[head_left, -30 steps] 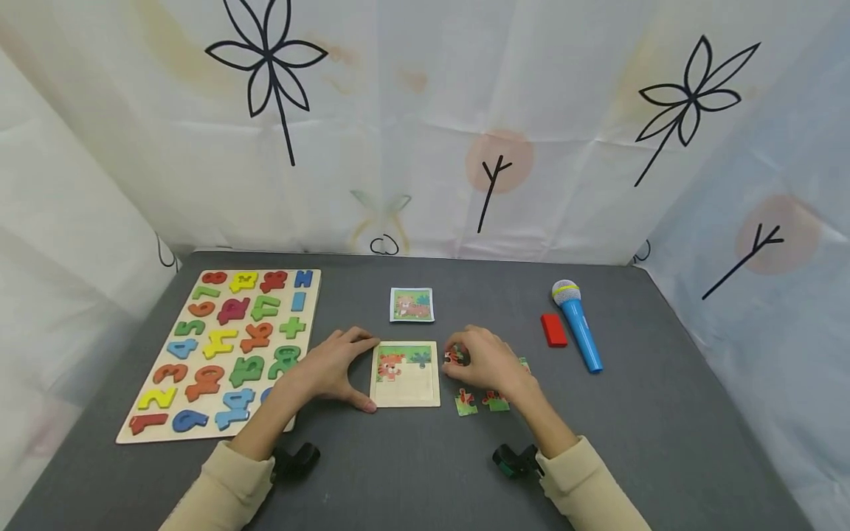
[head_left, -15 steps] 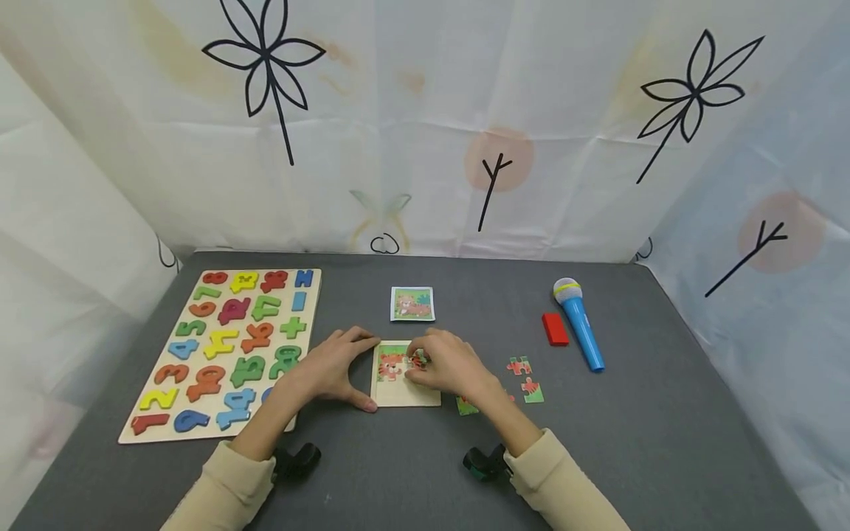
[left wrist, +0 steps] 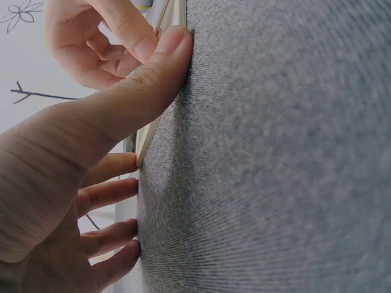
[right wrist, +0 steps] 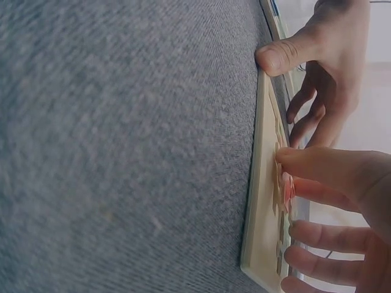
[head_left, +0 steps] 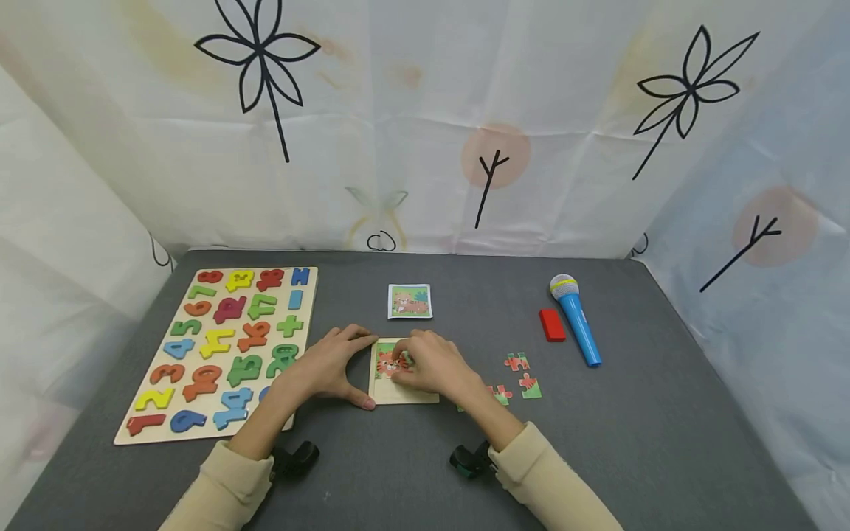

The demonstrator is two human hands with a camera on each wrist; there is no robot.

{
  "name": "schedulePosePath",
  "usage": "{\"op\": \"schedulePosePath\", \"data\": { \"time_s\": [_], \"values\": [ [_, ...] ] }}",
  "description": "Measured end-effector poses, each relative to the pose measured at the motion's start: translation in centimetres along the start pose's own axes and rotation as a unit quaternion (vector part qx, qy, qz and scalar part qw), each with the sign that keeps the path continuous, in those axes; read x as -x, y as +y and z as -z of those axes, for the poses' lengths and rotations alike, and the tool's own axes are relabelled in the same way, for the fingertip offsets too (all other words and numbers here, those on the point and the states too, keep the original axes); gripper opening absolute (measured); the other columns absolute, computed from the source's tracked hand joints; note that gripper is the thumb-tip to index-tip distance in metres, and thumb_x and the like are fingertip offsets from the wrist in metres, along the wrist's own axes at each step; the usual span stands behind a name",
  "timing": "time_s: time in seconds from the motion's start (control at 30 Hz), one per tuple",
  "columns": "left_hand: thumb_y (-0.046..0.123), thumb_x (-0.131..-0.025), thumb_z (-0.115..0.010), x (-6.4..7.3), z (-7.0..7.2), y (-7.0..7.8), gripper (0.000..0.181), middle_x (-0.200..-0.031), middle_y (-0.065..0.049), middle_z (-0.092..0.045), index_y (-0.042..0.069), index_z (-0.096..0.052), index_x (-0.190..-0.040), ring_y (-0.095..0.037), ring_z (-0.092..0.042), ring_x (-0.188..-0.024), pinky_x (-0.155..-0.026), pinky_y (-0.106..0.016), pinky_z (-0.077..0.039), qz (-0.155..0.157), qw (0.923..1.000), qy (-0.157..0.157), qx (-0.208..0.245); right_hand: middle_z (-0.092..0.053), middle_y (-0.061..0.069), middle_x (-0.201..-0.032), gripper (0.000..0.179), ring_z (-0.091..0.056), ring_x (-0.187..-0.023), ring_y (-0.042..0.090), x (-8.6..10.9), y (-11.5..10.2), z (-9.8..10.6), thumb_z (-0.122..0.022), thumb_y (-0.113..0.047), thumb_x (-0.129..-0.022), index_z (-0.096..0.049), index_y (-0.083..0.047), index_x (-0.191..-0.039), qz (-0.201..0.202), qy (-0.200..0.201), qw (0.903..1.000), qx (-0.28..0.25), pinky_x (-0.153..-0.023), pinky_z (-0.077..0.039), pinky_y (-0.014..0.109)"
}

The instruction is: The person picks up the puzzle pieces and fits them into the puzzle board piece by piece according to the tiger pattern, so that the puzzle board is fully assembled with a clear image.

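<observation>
The right hand (head_left: 428,361) had shifted slightly left over the puzzle board (head_left: 392,396); a second earlier it had been off the board's right side. The left hand (head_left: 328,369) had stayed at the left edge, thumb and forefinger spread wide, holding the near and far corners between them. The right thumb and forefinger were nearly together, pinching a reddish puzzle piece (right wrist: 287,190) low over the board.

The left wrist view showed the left hand's other fingertips down by the grey cloth (left wrist: 263,152), which the head view hid. The right wrist view showed the pinched piece edge-on, its picture unreadable; from above, fingers covered much of it.

The right forearm partly covered the nearest loose pieces (head_left: 530,386). Farther off lay a picture card (head_left: 409,301), a red block (head_left: 552,325) and a toy microphone (head_left: 579,324).
</observation>
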State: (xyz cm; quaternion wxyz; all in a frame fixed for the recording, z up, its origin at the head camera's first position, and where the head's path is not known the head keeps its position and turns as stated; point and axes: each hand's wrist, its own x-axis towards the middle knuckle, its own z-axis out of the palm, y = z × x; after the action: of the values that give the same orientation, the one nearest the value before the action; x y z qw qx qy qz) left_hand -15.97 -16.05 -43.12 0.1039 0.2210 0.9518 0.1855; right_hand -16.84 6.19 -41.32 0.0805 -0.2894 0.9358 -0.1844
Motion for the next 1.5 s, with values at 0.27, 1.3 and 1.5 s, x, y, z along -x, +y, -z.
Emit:
{"op": "schedulePosePath", "data": {
  "time_s": [0.27,1.3,1.5],
  "values": [
    [0.062,-0.061,-0.092,-0.1,-0.1,-0.1,0.111,-0.148,-0.011,-0.052,0.011,-0.052,-0.15,-0.035,-0.051,-0.129,-0.103,-0.057,-0.049,0.001,1.0,-0.003,-0.003,-0.067,0.003,-0.094,0.024,-0.051,-0.076,0.013,0.1,-0.2,0.1,-0.082,-0.033,-0.088,-0.079,-0.017,-0.106,0.003,-0.011,0.9999,0.006,-0.057,-0.041,0.026],
    [0.061,-0.061,-0.093,-0.1,0.0,0.2,0.11,-0.15,-0.01,-0.05,0.012,-0.052,-0.15,-0.034,-0.05,-0.131,-0.105,-0.057,-0.048,0.016,0.9998,-0.008,-0.005,-0.066,0.009,-0.105,0.038,-0.05,-0.077,0.017,2.0,2.8,2.1,-0.083,-0.031,-0.087,-0.076,-0.018,-0.122,-0.036,0.021,0.9991,0.009,-0.057,-0.039,0.031],
    [0.061,-0.061,-0.093,0.0,0.0,0.2,0.11,-0.15,-0.011,-0.05,0.012,-0.052,-0.15,-0.034,-0.05,-0.131,-0.105,-0.057,-0.048,0.014,0.9999,-0.005,-0.007,-0.063,0.008,-0.097,0.041,-0.047,-0.074,0.015,3.3,5.1,3.3,-0.084,-0.031,-0.086,-0.076,-0.018,-0.123,-0.061,0.027,0.9975,0.02,-0.056,-0.039,0.029]
  ]
}}
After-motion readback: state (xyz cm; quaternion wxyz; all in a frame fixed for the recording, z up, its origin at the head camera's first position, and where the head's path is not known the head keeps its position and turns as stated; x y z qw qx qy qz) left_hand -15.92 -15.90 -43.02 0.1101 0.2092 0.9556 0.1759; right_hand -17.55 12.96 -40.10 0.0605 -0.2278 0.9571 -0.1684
